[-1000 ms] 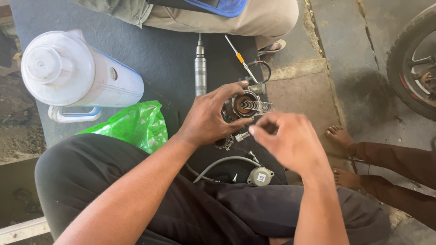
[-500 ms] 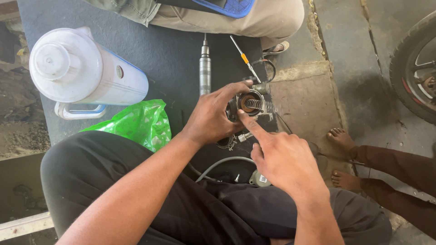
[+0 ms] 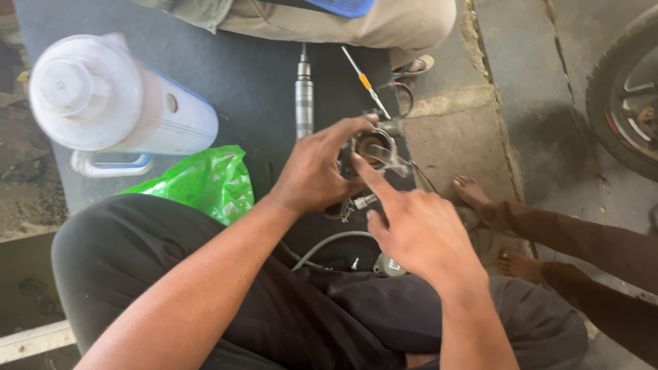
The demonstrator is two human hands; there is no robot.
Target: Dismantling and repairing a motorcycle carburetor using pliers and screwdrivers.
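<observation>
My left hand [image 3: 317, 166] grips a round metal engine part [image 3: 373, 147] with a brass-coloured bore, held above a dark mat [image 3: 247, 75]. My right hand [image 3: 411, 226] holds nothing; its index finger is stretched out and its tip touches the rim of the part. A small threaded fitting [image 3: 358, 203] hangs below the part. A grey hose [image 3: 329, 243] with a small grey box [image 3: 389, 266] at its end lies over my dark trousers, just under my right hand.
A white jug [image 3: 110, 109] with a handle stands at the left beside a green plastic bag [image 3: 202, 181]. A metal cylinder tool [image 3: 303, 96] and a screwdriver [image 3: 365, 81] lie on the mat. Another person squats at the top; bare feet [image 3: 480, 199] and a wheel [image 3: 627, 103] are at the right.
My right hand has let go of the part's side and stretched out its index finger onto the rim. My left hand keeps its hold. The view has shifted slightly.
</observation>
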